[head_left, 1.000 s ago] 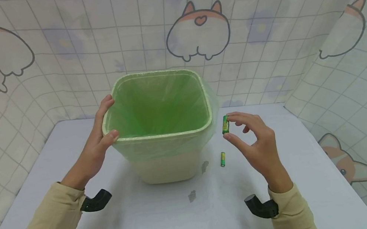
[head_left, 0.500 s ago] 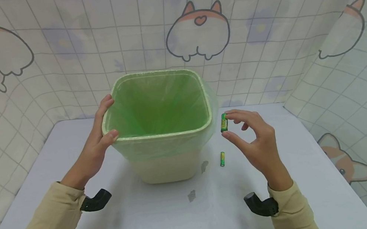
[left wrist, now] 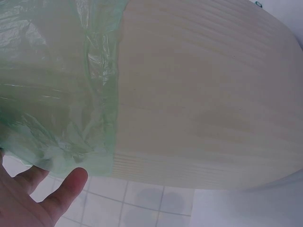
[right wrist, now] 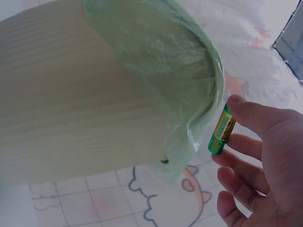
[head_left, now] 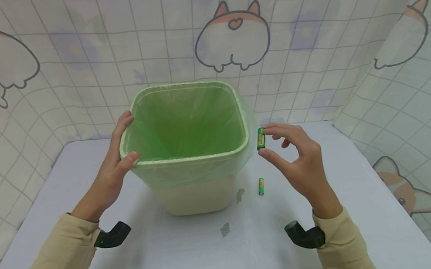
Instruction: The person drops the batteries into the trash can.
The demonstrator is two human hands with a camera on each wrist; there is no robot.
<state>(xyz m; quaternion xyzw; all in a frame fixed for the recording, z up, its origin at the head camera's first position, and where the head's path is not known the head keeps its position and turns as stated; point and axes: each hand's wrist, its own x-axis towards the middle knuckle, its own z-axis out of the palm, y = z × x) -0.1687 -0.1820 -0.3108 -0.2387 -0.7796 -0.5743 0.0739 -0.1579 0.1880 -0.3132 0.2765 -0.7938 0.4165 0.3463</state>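
**Battery pinched beside bin rim**

Green battery (head_left: 260, 138) upright, pinched end to end between thumb and forefinger of right hand (head_left: 299, 160), just off the bin (head_left: 190, 154) rim at 3 o'clock. Left hand (head_left: 114, 171) curled over rim corner at 9 o'clock, thumb on green liner (head_left: 187, 124). Second battery (head_left: 261, 186) flat on white table (head_left: 211, 249), at 6 o'clock from the held one.

I see open room above the bin (head_left: 186, 155) mouth at frame centre. Its right rim and bulging green liner (head_left: 247, 118) stand just left of my right hand (head_left: 301, 165). My left hand (head_left: 114, 171) blocks the left rim.
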